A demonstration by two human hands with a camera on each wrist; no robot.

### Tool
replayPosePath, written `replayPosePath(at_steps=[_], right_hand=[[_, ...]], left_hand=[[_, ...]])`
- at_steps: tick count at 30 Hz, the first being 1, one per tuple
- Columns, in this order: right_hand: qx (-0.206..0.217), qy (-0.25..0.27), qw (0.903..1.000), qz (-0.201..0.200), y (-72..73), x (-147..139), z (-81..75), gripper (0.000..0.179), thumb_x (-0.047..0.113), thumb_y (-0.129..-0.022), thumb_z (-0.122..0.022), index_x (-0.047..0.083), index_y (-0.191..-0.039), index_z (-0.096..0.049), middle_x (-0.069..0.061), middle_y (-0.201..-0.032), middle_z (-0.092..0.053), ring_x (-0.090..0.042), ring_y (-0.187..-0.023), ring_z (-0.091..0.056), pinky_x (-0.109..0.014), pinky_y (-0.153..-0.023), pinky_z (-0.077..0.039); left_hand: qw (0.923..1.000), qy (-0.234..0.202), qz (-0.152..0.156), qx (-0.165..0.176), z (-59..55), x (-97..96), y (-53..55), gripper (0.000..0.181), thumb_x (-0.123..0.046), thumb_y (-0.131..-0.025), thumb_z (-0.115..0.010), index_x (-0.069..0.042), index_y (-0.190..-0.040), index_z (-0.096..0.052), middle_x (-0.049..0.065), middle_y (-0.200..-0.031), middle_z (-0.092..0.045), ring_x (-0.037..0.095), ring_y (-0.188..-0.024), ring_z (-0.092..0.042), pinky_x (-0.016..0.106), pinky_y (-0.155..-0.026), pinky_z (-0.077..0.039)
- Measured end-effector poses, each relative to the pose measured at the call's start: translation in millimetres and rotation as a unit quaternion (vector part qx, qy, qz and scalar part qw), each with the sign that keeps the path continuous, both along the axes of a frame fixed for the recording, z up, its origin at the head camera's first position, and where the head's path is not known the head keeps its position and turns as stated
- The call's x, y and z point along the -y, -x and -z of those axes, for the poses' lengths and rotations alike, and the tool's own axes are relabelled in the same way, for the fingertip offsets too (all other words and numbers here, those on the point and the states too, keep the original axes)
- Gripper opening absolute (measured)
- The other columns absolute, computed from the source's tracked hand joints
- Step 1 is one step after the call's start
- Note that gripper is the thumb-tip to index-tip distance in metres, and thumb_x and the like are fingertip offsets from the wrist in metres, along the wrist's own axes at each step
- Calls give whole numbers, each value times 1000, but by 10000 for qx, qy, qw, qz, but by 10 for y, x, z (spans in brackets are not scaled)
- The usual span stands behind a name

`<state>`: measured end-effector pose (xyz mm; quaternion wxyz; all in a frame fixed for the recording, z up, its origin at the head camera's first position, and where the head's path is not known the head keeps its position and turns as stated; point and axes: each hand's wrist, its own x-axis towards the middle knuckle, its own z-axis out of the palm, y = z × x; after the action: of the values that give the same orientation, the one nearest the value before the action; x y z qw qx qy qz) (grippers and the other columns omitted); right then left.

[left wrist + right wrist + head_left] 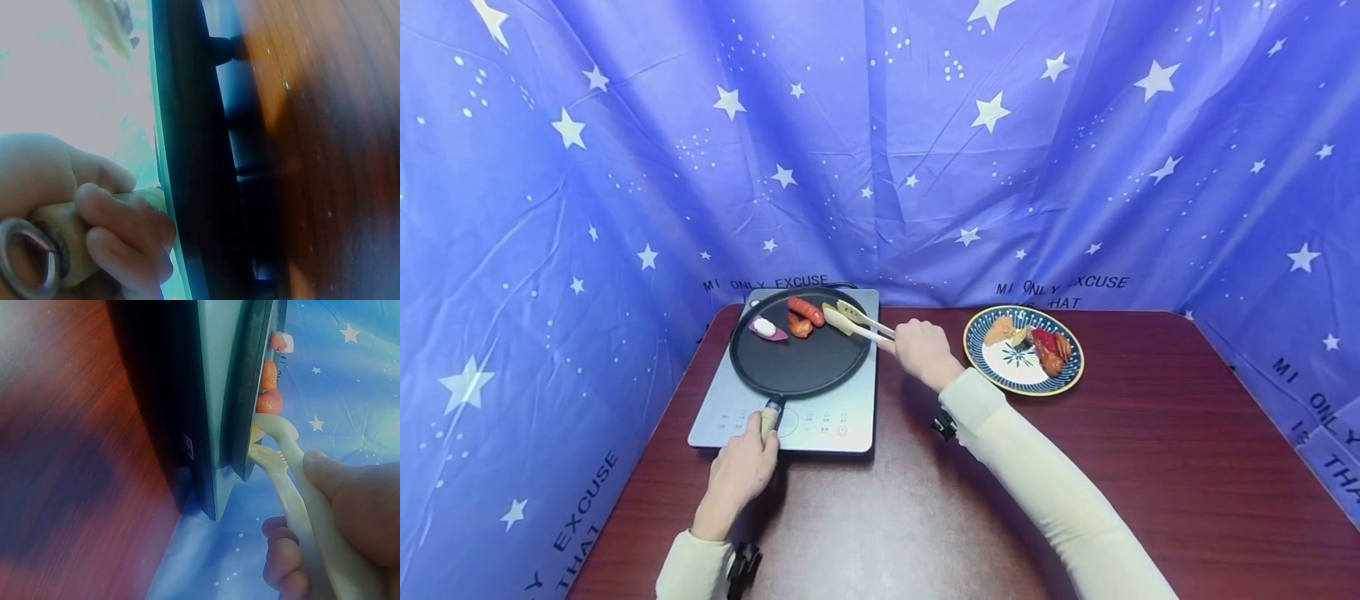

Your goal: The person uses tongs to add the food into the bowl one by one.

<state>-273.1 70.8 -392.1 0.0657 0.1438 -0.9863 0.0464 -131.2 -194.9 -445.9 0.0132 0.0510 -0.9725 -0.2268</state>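
Observation:
My left hand (743,468) grips the light handle (769,418) of a round black frying pan (797,367), its fingers curled round it in the left wrist view. My right hand (923,350) holds pale tongs (299,503), whose tips reach over the pan's right side. Something yellow (255,431) shows between the tong tips in the right wrist view; I cannot tell what it is. Left of the tips, in the pan, lie a scored red sausage (806,312), an orange-brown piece of food (801,326) and a purple piece with a white top (765,327).
Under the pan is a silver induction cooktop (850,423) on a dark red wooden table (1150,433). To the right stands a blue-patterned plate (974,348) with several pieces of food on it. A blue star-printed curtain (880,167) surrounds the table's back and sides.

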Motion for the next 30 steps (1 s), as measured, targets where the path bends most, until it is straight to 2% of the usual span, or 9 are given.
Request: replayPosePath(at_steps=[12,30], right_hand=[[-101,-51,9999,-118,56,47,6,46,48,-91,-57,6,-71,-62,-10,-61,-56,-30,-58,-61,-44,-50,-48],[61,5,10000,-66,109,165,10,45,48,-90,-57,7,-73,-63,-11,-67,-60,-30,-60,-62,-44,-51,-48]], left_hand=[[10000,-11,12,25,-14,-6,-9,42,-26,-94,-43,-2,-128,-43,25,-84,-62,41,-71,-61,52,-56,-44],[10000,-60,8,-20,-15,-7,-17,42,-26,-94,-43,-1,-128,-44,25,-85,-62,42,-72,-61,52,-57,-44]])
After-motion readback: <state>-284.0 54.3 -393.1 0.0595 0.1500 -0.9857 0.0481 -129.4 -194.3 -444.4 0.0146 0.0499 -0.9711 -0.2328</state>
